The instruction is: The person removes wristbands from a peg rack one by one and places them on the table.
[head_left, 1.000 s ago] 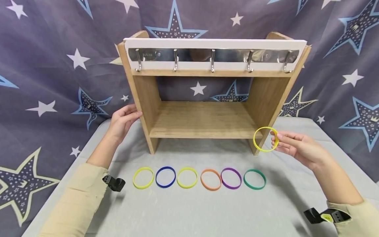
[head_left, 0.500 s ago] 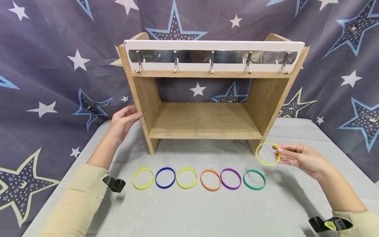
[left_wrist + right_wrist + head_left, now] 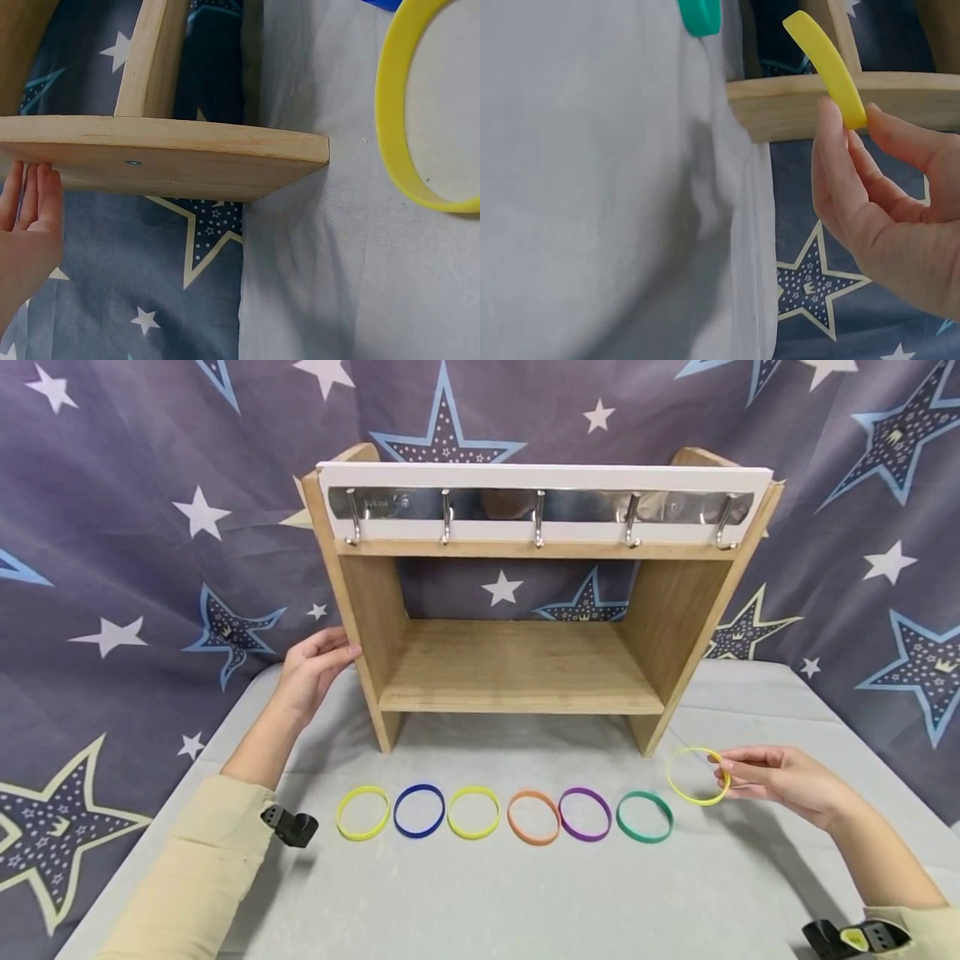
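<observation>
Head view: the right hand pinches a yellow band by its edge, low over the table just right of the green band. The left hand rests flat on the wooden rack.

Left wrist view: straight fingers lie together against the rack's side.

Right wrist view: thumb and fingertips nip the yellow band.

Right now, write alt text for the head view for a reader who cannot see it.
A right hand pinches a yellow ring just above a grey table, at the right end of a row of six coloured rings. The left hand rests against the side of a wooden rack with five empty metal hooks.
</observation>
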Demonstrator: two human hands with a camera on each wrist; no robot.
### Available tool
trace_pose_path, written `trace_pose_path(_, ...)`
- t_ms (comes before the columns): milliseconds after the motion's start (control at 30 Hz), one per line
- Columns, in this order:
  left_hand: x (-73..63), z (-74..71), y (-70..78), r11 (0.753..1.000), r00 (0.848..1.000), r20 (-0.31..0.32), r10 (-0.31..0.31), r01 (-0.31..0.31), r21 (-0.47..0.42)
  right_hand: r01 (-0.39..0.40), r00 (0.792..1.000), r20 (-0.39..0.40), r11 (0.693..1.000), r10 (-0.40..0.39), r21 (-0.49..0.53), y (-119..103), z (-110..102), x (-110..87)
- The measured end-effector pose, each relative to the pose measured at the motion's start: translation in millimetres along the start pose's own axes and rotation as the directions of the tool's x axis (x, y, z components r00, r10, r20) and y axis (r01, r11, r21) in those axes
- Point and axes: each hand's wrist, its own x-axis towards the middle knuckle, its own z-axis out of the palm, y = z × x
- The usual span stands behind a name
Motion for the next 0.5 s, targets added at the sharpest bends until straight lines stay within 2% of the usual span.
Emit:
trace_pose_path(167,0.6,1.0,1.8,1.0,1.0,-0.003,-0.005,0.005,0.0,-0.12,0.992,-0.065,0.978,0.11,-0.173,2,-4,-3.7)
trace_pose_path(500,-1.2,-1.9,2.7,1.0,1.0,-0.009,-0.004,0.004,-0.01,-0.197,0.979,-0.002,0.947,0.204,-0.253,13,-2,-5.3)
